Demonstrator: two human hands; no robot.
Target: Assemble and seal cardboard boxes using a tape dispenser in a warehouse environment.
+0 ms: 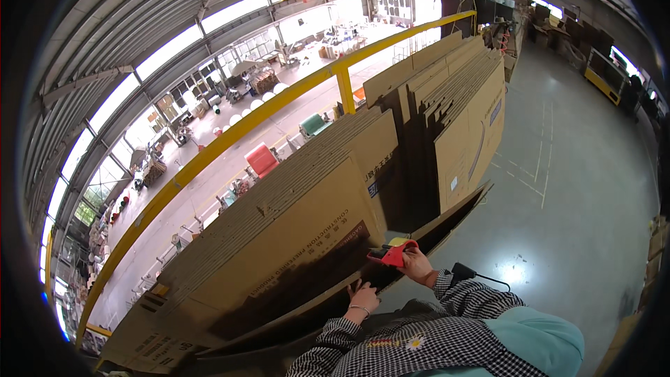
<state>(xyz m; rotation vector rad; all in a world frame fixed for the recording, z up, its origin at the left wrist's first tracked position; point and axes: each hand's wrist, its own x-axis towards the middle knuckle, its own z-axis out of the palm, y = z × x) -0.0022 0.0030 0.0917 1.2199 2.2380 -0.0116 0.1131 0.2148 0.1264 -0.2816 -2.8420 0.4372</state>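
Along a yellow railing (342,68), flattened cartons (293,244) stand on edge, presumably propped for support and bearing dark printed lettering, while the right hand (417,266) grasps a red tape dispenser (392,254) near the front cardboard sheet (462,218), whose edge the left hand (363,298) touches, its grip unclear.

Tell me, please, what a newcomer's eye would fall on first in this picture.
Probably the long row of flattened cardboard boxes, standing on edge and running diagonally through the middle. Beyond it, a yellow railing sweeps across the view, with a busy workshop floor behind. At the lower centre, a bright red tape dispenser in the person's right hand stands out against the brown.
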